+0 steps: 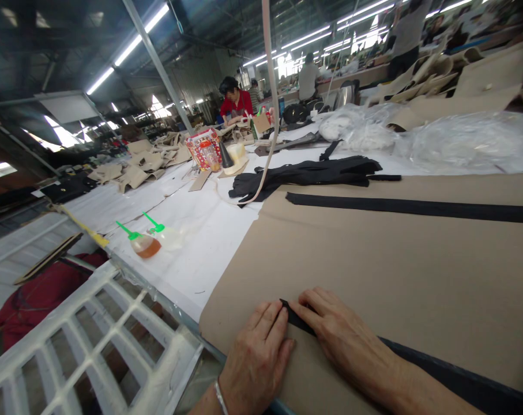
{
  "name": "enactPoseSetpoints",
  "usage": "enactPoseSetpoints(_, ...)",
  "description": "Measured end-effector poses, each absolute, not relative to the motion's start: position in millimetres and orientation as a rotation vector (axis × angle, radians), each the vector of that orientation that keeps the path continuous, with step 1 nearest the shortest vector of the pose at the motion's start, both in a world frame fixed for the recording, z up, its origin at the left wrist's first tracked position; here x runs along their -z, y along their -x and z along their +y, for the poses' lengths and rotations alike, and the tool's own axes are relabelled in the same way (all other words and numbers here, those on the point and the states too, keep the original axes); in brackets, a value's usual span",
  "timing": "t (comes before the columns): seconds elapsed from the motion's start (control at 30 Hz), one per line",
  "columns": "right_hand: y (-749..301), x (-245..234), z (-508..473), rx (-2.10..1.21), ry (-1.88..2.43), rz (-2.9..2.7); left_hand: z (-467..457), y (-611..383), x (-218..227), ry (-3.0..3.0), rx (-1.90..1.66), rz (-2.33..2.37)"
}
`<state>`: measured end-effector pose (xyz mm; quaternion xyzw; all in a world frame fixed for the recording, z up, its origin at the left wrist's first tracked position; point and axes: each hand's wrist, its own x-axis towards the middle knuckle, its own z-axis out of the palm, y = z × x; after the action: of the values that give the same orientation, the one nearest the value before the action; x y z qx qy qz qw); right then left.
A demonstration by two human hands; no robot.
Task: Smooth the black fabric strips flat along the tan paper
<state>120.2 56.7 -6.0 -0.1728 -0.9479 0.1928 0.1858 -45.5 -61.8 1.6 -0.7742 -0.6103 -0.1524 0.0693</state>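
A big sheet of brown cardboard (373, 265) lies on the white table. Along its near edge runs a black fabric strip (296, 319). My left hand (255, 357) lies flat with fingers stretched out, fingertips pressing the end of that strip. My right hand (337, 337) rests on the strip just to the right, fingers extended and flat on it. A second black strip (417, 206) lies straight across the cardboard farther away.
A pile of black fabric (307, 173) lies beyond the cardboard. Two squeeze bottles with green nozzles (151, 241) lie at left. A white grille (83, 340) stands at the near left. Clear plastic bags (455, 144) are at right. A person in red (234, 104) works far back.
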Motion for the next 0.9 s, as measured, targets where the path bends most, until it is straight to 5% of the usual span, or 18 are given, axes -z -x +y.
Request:
enactPoseSetpoints(0.6,-115,9,55,-0.077,0.443,-2.731,-61,60,-12,2.466,0.504,-1.916)
enactPoseSetpoints(0.9,-133,4,61,-0.314,0.48,-2.746,-50,71,-17,2.605,0.394,-1.841)
